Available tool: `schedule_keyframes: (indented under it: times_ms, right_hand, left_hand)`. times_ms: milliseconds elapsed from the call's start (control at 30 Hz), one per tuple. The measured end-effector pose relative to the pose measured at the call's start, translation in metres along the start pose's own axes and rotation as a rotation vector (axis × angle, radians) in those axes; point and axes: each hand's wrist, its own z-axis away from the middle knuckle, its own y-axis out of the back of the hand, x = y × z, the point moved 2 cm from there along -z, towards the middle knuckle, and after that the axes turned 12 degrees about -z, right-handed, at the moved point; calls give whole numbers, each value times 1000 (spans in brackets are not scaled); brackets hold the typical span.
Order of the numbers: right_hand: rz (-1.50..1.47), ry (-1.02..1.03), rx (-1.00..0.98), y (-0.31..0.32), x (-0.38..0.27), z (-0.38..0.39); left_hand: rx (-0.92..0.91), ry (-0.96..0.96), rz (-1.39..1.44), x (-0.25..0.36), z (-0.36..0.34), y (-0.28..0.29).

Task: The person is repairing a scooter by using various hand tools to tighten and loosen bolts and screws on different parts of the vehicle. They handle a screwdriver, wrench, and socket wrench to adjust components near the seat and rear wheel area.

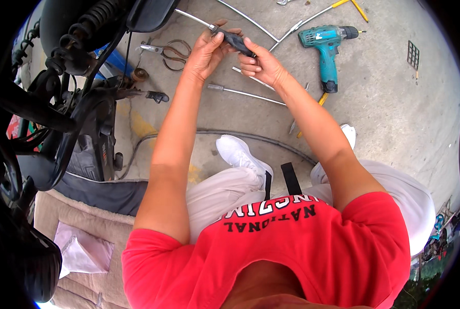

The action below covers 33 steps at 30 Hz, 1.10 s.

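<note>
A screwdriver (233,41) with a black handle and a long bright shaft is held in front of me, its tip slanting up and to the left. My left hand (205,55) has its fingers round the handle near the shaft. At the butt of the same handle, my right hand (262,65) grips with thumb and fingers. Scissors (174,54) with brown loop handles lie on the concrete just left of my left hand. Right of my right hand lies a teal cordless drill (327,51) with a bit in its black chuck.
A motorcycle (70,123) with black parts and a coil spring fills the left side. Long metal rods (248,95) and yellow-handled tools (320,99) are spread on the concrete. A dark cable (230,132) crosses near my white shoe (240,154). A black grid-like piece (413,55) lies far right.
</note>
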Motion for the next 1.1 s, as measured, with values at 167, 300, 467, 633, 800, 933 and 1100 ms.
schedule_keyframes:
  times_ms: [167, 300, 467, 633, 800, 933, 1100]
  right_hand:
    - [826, 337, 240, -11, -4, 3]
    - [712, 173, 220, -18, -5, -5]
    - [417, 20, 242, -18, -10, -5]
    - [657, 218, 304, -20, -6, -7]
    - [-192, -433, 26, -15, -10, -14]
    - [-260, -507, -23, -20, -7, -11]
    - [111, -210, 16, -35, -5, -5]
  left_hand:
    - [46, -67, -43, -1, -9, 5]
    - [78, -52, -113, 6, -4, 1]
    - [91, -38, -57, 6, -2, 5]
    - [131, -93, -48, 5, -7, -8]
    - [116, -76, -62, 12, -5, -2]
    - [79, -106, -48, 11, -5, 0]
    - [167, -127, -84, 13, -8, -9]
